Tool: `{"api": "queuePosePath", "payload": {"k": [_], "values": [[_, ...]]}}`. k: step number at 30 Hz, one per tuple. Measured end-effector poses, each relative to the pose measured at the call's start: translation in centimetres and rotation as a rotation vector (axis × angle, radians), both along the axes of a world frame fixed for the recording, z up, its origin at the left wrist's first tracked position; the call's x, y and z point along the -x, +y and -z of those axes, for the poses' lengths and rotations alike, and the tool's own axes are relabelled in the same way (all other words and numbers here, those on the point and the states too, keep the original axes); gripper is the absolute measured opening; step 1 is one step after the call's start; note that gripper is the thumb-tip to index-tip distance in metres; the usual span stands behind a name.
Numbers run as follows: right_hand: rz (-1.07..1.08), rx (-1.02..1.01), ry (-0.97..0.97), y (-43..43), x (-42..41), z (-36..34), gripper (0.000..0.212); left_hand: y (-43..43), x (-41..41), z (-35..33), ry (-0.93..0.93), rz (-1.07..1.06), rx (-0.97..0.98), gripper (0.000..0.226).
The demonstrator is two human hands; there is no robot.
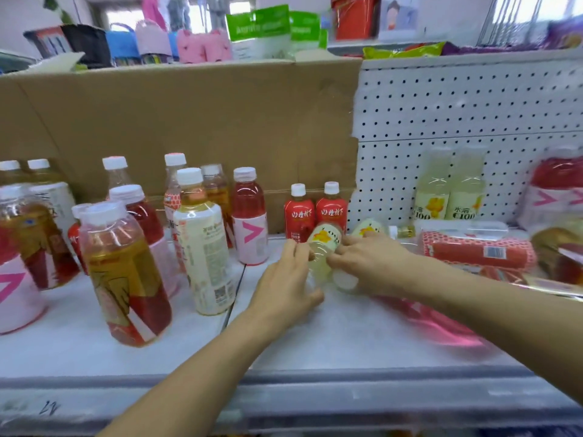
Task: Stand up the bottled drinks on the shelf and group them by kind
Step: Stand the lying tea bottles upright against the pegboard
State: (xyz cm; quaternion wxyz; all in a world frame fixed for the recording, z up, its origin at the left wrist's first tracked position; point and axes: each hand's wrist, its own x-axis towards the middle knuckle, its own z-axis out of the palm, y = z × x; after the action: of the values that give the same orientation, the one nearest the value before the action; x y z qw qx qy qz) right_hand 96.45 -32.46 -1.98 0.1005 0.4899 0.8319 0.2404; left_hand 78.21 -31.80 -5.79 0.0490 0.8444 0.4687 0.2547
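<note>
Shelf (315,348) lip runs across btm, both forearms reaching in over it. Left hand (284,279) curls round the left side of a pale yellow bottle (323,244) that's on its side mid-shelf, label end twd the back, white cap end twd the viewer. Right hand (369,263) pinches the same bottle from the right w/ curled fingertips, so both hands grasp it. Can't tell if it touches the shelf. Pink bottle (441,326) lies flat under the right forearm, blurry. Left of the hands, upright: amber tea bottle (126,272), cream-label bottle (205,247), pink V-label bottle (250,225), more behind. Just behind the hands, 2 small red bottles (299,216) stand side by side, w/ a second pale bottle (367,228) lying beside them. Further right, red-patterned bottle (476,249) lies flat. C100 bottles (432,193), 2 of them, stand upright at the pegboard (473,105); cardboard sheet (189,121) at back left.
</note>
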Motion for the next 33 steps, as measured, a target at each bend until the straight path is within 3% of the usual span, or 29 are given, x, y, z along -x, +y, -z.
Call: {"api": "queuePosePath", "payload": {"k": [5,8,11,15,18,20,25,29,31,33], "values": [[-0.055,0.032,0.091,0.7,-1.8,-1.6,0.045,0.5,0.8,-4.5,-0.25,-0.11,-0.219,0.034],[-0.029,-0.041,0.277,0.8,-3.2,-3.1,0.045,1.5,0.4,-8.4,-0.218,-0.143,-0.232,0.04],[-0.018,-0.047,0.619,1.2,-5.1,-5.4,0.037,2.7,0.0,-10.7,-0.081,-0.147,-0.153,0.047],[-0.041,0.017,1.156,2.9,-7.6,-7.6,0.021,4.5,-1.6,-12.0,-0.082,-0.137,-0.06,0.04],[0.013,0.127,1.381,4.4,-8.4,-7.9,0.02,5.6,-3.5,-11.6,-0.032,-0.134,-0.083,0.04],[0.039,0.166,1.418,5.2,-8.1,-7.7,0.015,6.1,-4.6,-11.1,-0.016,-0.133,-0.114,0.04],[0.08,0.224,1.409,6.0,-6.9,-7.6,0.035,5.8,-4.7,-10.3,-0.106,-0.152,-0.068,0.048],[0.059,0.301,1.384,5.2,-8.0,-7.2,0.034,3.0,-4.9,-8.3,-0.416,-0.139,0.089,0.071],[0.082,0.355,1.366,3.8,-9.1,-6.7,0.043,0.8,-5.8,-6.5,-0.496,-0.139,0.013,0.076],[0.126,0.372,1.266,2.1,-10.6,-6.2,0.052,-1.8,-6.9,-4.4,-0.447,-0.05,-0.113,0.074]]}}
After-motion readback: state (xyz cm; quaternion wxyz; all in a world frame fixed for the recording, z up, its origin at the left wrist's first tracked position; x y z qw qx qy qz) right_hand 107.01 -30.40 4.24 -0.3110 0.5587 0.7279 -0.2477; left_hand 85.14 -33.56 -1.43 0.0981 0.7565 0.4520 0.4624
